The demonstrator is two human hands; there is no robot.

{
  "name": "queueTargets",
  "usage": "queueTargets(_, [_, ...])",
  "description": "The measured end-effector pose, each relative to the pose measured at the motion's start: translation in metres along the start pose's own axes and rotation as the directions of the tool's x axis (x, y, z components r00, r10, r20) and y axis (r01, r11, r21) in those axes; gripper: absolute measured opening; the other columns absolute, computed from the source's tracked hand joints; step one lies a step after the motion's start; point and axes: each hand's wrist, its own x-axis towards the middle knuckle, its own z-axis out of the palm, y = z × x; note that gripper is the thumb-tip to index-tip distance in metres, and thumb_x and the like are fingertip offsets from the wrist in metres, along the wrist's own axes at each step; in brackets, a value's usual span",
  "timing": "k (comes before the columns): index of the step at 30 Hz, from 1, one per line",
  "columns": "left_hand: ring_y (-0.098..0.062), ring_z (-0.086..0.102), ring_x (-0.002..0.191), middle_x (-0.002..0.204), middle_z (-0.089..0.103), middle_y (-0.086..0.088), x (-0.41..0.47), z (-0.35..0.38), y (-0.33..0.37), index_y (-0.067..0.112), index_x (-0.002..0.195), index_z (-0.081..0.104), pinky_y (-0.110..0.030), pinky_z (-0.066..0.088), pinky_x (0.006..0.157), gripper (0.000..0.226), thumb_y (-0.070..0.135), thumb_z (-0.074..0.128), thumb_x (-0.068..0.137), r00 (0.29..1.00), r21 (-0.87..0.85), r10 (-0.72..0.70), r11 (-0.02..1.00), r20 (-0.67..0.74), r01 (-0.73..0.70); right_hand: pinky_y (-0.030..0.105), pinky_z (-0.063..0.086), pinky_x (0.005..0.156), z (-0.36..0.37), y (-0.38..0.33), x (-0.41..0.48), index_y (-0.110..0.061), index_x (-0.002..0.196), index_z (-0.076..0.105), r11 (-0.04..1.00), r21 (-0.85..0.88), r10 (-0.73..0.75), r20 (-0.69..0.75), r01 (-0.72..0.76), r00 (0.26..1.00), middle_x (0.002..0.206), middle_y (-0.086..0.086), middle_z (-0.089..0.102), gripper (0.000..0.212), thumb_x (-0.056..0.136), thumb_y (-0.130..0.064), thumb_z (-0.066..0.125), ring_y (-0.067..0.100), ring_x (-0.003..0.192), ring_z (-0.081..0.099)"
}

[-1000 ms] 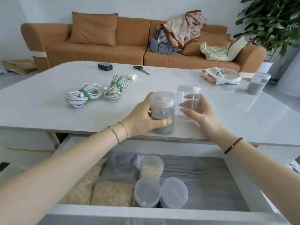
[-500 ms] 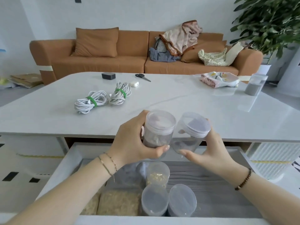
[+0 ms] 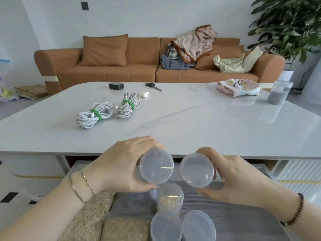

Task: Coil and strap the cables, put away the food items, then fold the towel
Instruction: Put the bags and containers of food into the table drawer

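1. The left hand (image 3: 125,167) is curled round the side of a clear lidded jar (image 3: 156,166). The jar is tipped so its lid faces the camera, and it is held above the open drawer (image 3: 234,206), on the near side of the tabletop (image 3: 191,122) edge.
2. The right hand (image 3: 238,178) grips a second clear jar (image 3: 197,170) the same way, just right of the first, with a narrow gap between the lids.
3. Under the hands, the drawer holds a grain jar (image 3: 171,197) and two closed jars (image 3: 165,226) nearer the camera. To the left are grain bags (image 3: 86,220) and a dark bag (image 3: 132,204).
4. Two coiled white cables (image 3: 94,114), each bound with a green strap (image 3: 95,113), lie side by side on the left of the tabletop.
5. A patterned towel (image 3: 238,87) lies bunched at the far right, with a tall jar of grey contents (image 3: 279,92) just right of it.
6. At the far side lie scissors (image 3: 153,86), a black box (image 3: 116,85) and a small white case (image 3: 143,94).
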Motion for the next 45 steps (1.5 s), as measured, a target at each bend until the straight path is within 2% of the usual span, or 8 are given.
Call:
queueTargets(5, [0.005,0.058,0.118,0.129,0.058,0.029,-0.037,0.015,-0.007,0.045,0.123,0.049,-0.018,0.047,0.094,0.068,0.028,0.087,0.070,0.989,-0.131,-0.137,0.983,-0.052,0.130,0.030,0.053,0.069,0.006,0.006,-0.025,-0.054,0.128,0.028,0.993,0.061,0.093,0.107,-0.100,0.990,0.115,-0.028,0.058,0.071,0.068,-0.051,0.065,0.011,0.080,0.061])
queueTargets(12, [0.014,0.052,0.116,0.125,0.054,0.039,-0.058,0.051,-0.008,0.048,0.115,0.056,-0.002,0.038,0.092,0.067,0.022,0.091,0.065,0.922,-0.196,-0.388,0.903,0.004,0.381,0.017,0.049,0.067,0.025,0.004,-0.026,-0.039,0.108,0.046,0.919,0.269,0.229,0.230,-0.288,0.946,0.098,-0.018,0.063,0.047,0.072,-0.049,0.074,0.008,0.082,0.060])
queueTargets(20, [0.013,0.057,0.102,0.112,0.062,0.026,-0.027,0.092,-0.017,0.045,0.114,0.051,-0.009,0.046,0.082,0.072,0.024,0.094,0.061,0.826,-0.380,-0.554,0.745,0.105,0.548,0.021,0.055,0.066,0.060,0.004,-0.007,-0.033,0.100,0.057,0.715,0.411,0.475,0.308,-0.565,0.825,0.085,-0.012,0.072,0.043,0.068,-0.045,0.083,0.004,0.067,0.068])
queueTargets(27, [0.004,0.060,0.111,0.120,0.062,0.028,-0.012,0.115,-0.015,0.047,0.122,0.051,-0.015,0.048,0.094,0.072,0.034,0.093,0.066,0.851,-0.475,-0.512,0.723,0.122,0.503,0.009,0.039,0.053,0.065,0.007,-0.001,-0.033,0.106,0.054,0.675,0.412,0.540,0.289,-0.612,0.791,0.095,-0.012,0.067,0.042,0.074,-0.039,0.080,0.000,0.059,0.062])
queueTargets(30, [-0.002,0.065,0.109,0.121,0.066,0.010,-0.009,0.118,-0.021,0.034,0.121,0.057,-0.023,0.052,0.097,0.063,0.024,0.092,0.069,0.839,-0.511,-0.510,0.679,0.190,0.528,0.013,0.043,0.051,0.065,0.014,0.000,-0.032,0.105,0.054,0.634,0.420,0.586,0.287,-0.650,0.757,0.105,-0.012,0.064,0.038,0.077,-0.033,0.079,0.005,0.059,0.067])
queueTargets(34, [0.006,0.062,0.107,0.116,0.065,0.014,-0.004,0.108,-0.023,0.037,0.120,0.055,-0.012,0.048,0.092,0.054,0.029,0.086,0.077,0.847,-0.458,-0.484,0.715,0.221,0.528,0.020,0.053,0.060,0.064,0.015,0.003,-0.035,0.104,0.052,0.615,0.429,0.586,0.311,-0.661,0.748,0.106,-0.013,0.063,0.036,0.080,-0.033,0.080,0.008,0.063,0.070])
queueTargets(40, [0.017,0.031,0.134,0.148,0.032,0.033,-0.007,0.096,-0.016,0.053,0.147,0.030,-0.021,0.029,0.116,0.059,0.055,0.058,0.095,0.857,-0.400,-0.363,0.770,0.366,0.497,0.019,0.052,0.064,0.065,0.015,0.003,-0.034,0.115,0.051,0.637,0.408,0.546,0.360,-0.654,0.756,0.110,-0.013,0.063,0.048,0.078,-0.046,0.079,0.006,0.066,0.071])
queueTargets(45, [0.016,-0.001,0.143,0.153,-0.006,0.039,-0.008,0.094,-0.012,0.050,0.155,-0.001,-0.017,0.010,0.118,0.096,0.077,0.056,0.082,0.826,-0.223,-0.307,0.865,0.473,0.449,0.024,0.054,0.072,0.065,0.012,0.004,-0.039,0.127,0.043,0.711,0.367,0.439,0.436,-0.601,0.786,0.099,-0.011,0.069,0.056,0.081,-0.052,0.074,0.016,0.076,0.070])
